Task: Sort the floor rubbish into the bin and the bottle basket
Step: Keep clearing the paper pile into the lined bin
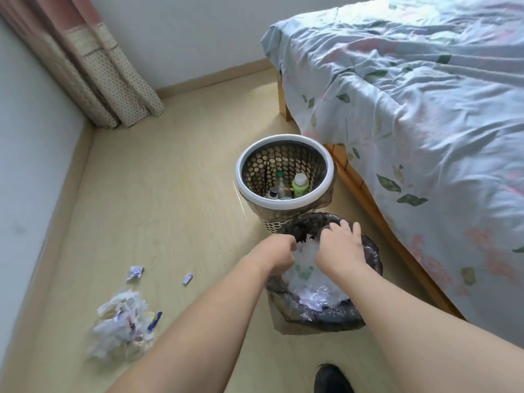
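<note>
A bin (371, 259) lined with a dark bag stands on the floor beside the bed. Crumpled clear plastic (306, 273) fills its mouth. Both my hands are over it: my left hand (279, 252) has its fingers curled down into the plastic, and my right hand (341, 245) lies on top of the plastic with fingers spread. Behind the bin stands a white-rimmed perforated basket (283, 201) that holds a green bottle (300, 184) and two other bottles. A pile of crumpled paper and wrappers (122, 324) lies on the floor at the left, with two small scraps (135, 272) beyond it.
The bed (411, 114) with a floral cover fills the right side, its wooden frame close to the bin. Curtains (93, 66) hang in the far left corner. A wall runs along the left. A dark shoe (333, 378) shows at the bottom edge.
</note>
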Demonstrator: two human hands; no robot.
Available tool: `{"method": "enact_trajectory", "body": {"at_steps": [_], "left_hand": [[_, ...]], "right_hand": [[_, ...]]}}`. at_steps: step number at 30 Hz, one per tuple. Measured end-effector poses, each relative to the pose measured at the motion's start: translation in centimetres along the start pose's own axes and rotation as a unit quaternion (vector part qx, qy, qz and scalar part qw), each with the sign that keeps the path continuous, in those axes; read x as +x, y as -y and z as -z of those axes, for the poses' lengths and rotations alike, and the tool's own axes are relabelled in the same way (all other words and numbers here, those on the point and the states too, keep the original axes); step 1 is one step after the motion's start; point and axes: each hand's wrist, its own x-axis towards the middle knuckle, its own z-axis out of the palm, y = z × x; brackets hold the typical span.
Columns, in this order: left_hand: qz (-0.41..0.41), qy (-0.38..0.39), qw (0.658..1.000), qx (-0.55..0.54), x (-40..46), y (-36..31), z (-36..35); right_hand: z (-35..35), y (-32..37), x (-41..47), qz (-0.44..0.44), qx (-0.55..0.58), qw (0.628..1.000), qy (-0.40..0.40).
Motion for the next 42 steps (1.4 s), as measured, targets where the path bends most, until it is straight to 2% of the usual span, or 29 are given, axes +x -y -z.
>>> {"method": "enact_trajectory", "body": {"at_steps": [2, 6, 10, 18, 24, 29, 33, 35, 38, 42], "left_hand": [[0.003, -0.041, 0.999, -0.002, -2.1, 2.2, 2.4], [0.039, -0.09, 0.995, 0.015, -6.4, 9.0, 6.0], [0.108, -0.092, 0.99, 0.0, -10.8, 18.5, 7.1], [0.231, -0.074, 0.969, -0.055, -14.2, 37.5, 2.8], [0.305, -0.061, 0.945, -0.099, -9.6, 48.5, -2.4], [0.281, -0.145, 0.938, -0.143, -2.5, 51.5, -4.3], [0.306, -0.057, 0.947, -0.084, 1.2, 51.9, -6.8], [0.325, -0.065, 0.943, -0.021, 2.0, 51.0, -7.5], [0.286, -0.071, 0.954, 0.057, 2.8, 49.1, -8.2], [0.221, -0.01, 0.974, -0.054, 2.7, 46.1, -6.6]], "right_hand": [[0.3, 2.1, -1.2, 0.026, -0.05, 0.998, -0.019], [1.0, 8.9, -3.1, 0.075, -0.012, 0.997, -0.025], [-0.4, 17.8, -4.3, 0.168, 0.013, 0.985, 0.024], [-9.4, 30.9, -2.1, 0.25, -0.005, 0.96, 0.127], [-18.3, 35.7, 3.4, 0.253, -0.055, 0.946, 0.195], [-24.2, 35.8, 7.2, 0.282, -0.109, 0.937, 0.177], [-28.4, 34.8, 8.5, 0.302, -0.137, 0.926, 0.18], [-29.5, 34.4, 8.6, 0.29, -0.082, 0.936, 0.182], [-29.9, 33.5, 8.3, 0.268, -0.019, 0.944, 0.193], [-27.6, 31.6, 7.7, 0.197, 0.02, 0.948, 0.249]]}}
